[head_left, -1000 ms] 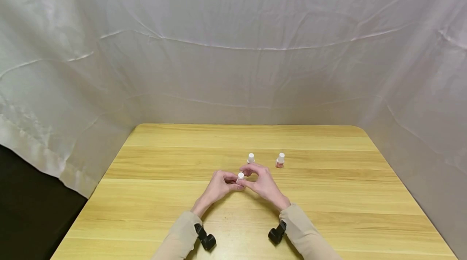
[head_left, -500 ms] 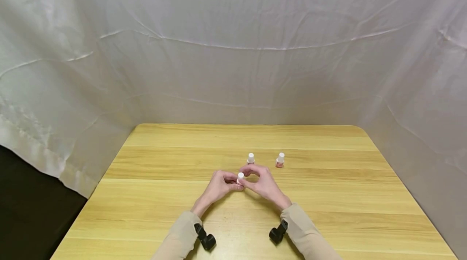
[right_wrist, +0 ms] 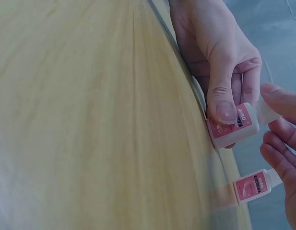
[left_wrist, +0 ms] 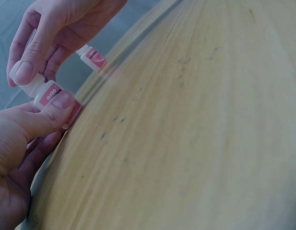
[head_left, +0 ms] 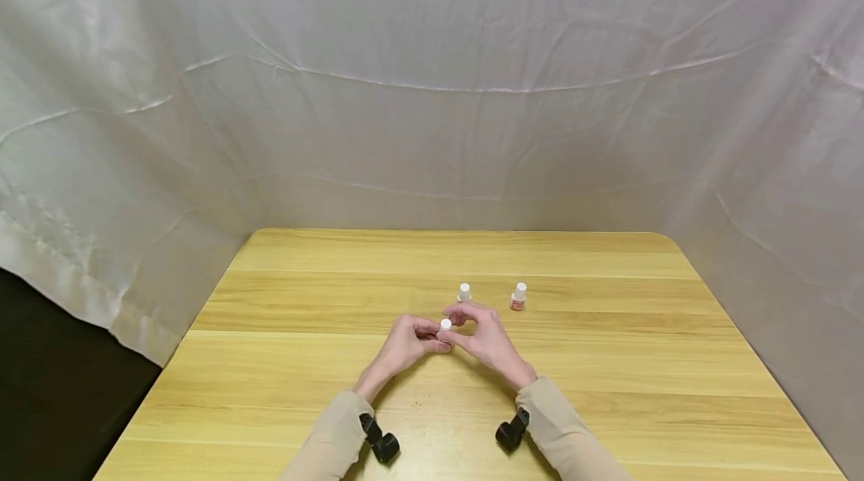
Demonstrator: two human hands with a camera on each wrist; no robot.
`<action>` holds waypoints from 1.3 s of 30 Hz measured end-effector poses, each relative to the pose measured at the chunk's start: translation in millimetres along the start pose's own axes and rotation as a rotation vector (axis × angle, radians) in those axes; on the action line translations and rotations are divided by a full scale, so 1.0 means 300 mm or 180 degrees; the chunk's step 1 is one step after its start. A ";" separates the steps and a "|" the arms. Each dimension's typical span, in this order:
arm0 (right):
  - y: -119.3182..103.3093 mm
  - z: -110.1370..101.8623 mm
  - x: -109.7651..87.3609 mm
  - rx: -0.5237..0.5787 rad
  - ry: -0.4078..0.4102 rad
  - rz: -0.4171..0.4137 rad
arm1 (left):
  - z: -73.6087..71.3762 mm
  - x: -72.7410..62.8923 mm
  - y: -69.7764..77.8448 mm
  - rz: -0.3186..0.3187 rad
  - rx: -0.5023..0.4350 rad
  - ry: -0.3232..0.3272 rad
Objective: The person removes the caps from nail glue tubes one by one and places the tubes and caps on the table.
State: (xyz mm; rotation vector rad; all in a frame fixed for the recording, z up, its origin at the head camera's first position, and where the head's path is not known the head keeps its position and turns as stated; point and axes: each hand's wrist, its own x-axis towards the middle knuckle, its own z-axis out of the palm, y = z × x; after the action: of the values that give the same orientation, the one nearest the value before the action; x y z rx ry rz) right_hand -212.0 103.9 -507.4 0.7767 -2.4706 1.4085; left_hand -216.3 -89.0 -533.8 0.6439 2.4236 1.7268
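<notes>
A small white bottle with a pink label (right_wrist: pixel 234 127) stands upright at the middle of the wooden table, between both hands. My left hand (head_left: pixel 403 350) grips its body, thumb lying across the label in both wrist views. The white cap (head_left: pixel 445 324) is pinched between the thumb and fingers of my right hand (head_left: pixel 487 340). Just beyond the right hand's fingers stands a second such bottle (head_left: pixel 464 291), its lower part hidden by them in the head view. A third bottle (head_left: pixel 518 298) stands farther right, upright and capped, with nobody touching it.
The pale wooden table (head_left: pixel 607 361) has rounded far corners. Grey-white sheeting (head_left: pixel 432 136) hangs behind it and along both sides. Each beige sleeve carries a black wrist camera, the left camera (head_left: pixel 383 445) and the right camera (head_left: pixel 511 432) facing inward.
My right hand shifts slightly at the cap, a little to the right and then back again. The left hand and the other two bottles stay in place.
</notes>
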 end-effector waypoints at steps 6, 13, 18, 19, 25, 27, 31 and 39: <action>-0.002 -0.005 -0.003 0.0106 -0.0035 -0.0020 | 0.000 -0.001 0.006 0.0000 0.0022 -0.0022; -0.002 -0.006 -0.006 0.0217 -0.0092 -0.0065 | -0.002 -0.002 0.008 0.0022 0.0123 -0.0027; 0.002 0.000 -0.005 0.0043 -0.0039 -0.0122 | -0.002 -0.003 0.011 0.0002 0.0116 -0.0012; 0.003 0.002 -0.004 -0.0002 -0.0022 -0.0116 | -0.003 -0.003 0.011 -0.0010 0.0104 -0.0012; 0.005 0.007 -0.002 -0.0096 0.0036 -0.0089 | -0.001 -0.003 0.006 -0.0030 0.0034 0.0000; 0.003 0.005 -0.002 -0.0056 0.0022 -0.0115 | 0.000 -0.002 0.004 -0.0013 0.0013 0.0002; -0.004 -0.001 -0.004 0.0093 -0.0042 -0.0132 | 0.001 -0.001 0.001 0.0018 0.0017 -0.0005; -0.002 -0.002 -0.005 0.0065 -0.0069 -0.0101 | -0.001 -0.001 0.004 0.0022 0.0083 -0.0012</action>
State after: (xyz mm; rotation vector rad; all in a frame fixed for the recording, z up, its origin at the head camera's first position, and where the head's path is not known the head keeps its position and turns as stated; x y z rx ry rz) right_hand -210.6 104.7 -507.3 0.8357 -2.4525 1.4239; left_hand -215.8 -89.1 -532.4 0.6590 2.4481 1.6976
